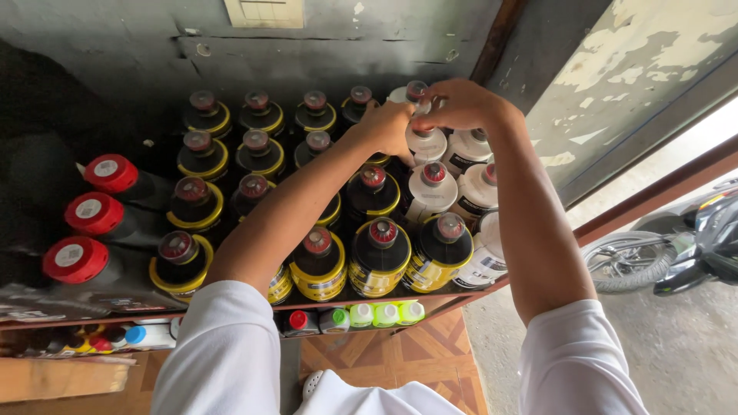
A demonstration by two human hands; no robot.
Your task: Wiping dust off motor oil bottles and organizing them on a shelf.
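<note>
- Peeling dark wall backs a shelf packed with bottles, all seen from the head camera looking steeply down.
- Both arms in white short sleeves reach across the shelf to its far right corner.
- The left hand is curled, its fingers closed against the neck of a white bottle in the back row.
- The right hand comes from the other side, its fingers bent and pinched over the same bottle's top, touching the left hand; the cap itself is mostly hidden under the fingers.
- That white bottle stands upright among other white bottles with dark red caps, grouped at the right end of the shelf.
- Left of them, black bottles with yellow bands and red caps fill several rows, upright and close together; the left forearm passes over some of them.
- At the far left, three dark jugs with big red caps lie tilted toward the camera.
- A lower shelf shows small bottles with green caps, a red one and a blue one.
- Below is a patterned tile floor; to the right, outside on concrete, a parked motorbike sits well apart from the shelf.
</note>
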